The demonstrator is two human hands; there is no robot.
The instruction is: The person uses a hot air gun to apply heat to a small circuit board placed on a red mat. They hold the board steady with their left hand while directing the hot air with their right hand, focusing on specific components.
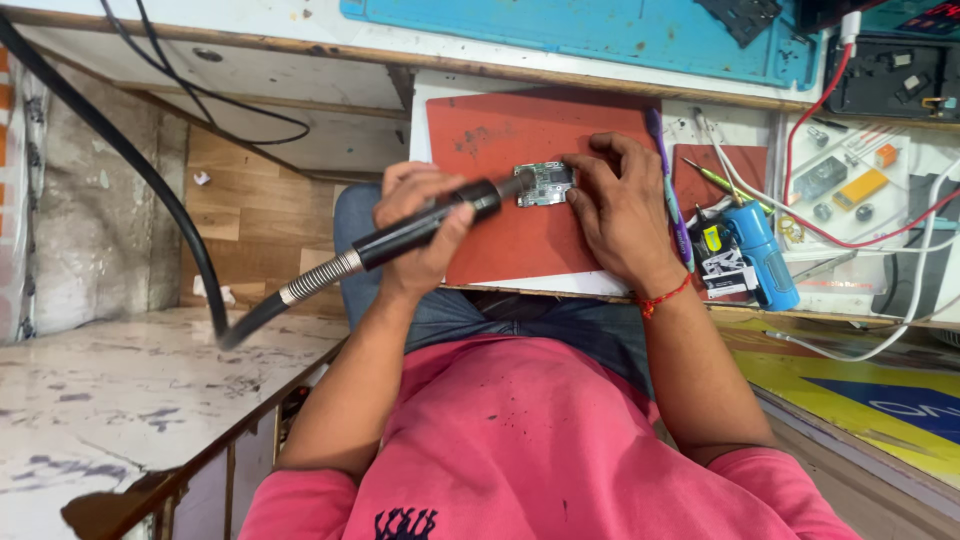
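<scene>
The left hand (420, 225) grips a black hot-air wand (425, 228), wrapped around its barrel like a pen for control. Its long axis slants up and right, nozzle aimed at a small circuit board (545, 184). The right hand (620, 205) pins that board with flat fingertips to a red mat (510, 245).

Person seen from the head-mounted camera. A pink short-sleeved T-shirt (520, 440) covers the torso, speckled with small dark spots and bearing a dark printed motif (405, 523) at the lower edge of the view. Both sleeves end above the elbow, so the forearms are bare. Blue denim jeans (470, 310) cover the lap. A thin red thread bracelet (663, 297) circles the wrist of the right hand (620, 205); the left hand (420, 225) wears nothing.
</scene>
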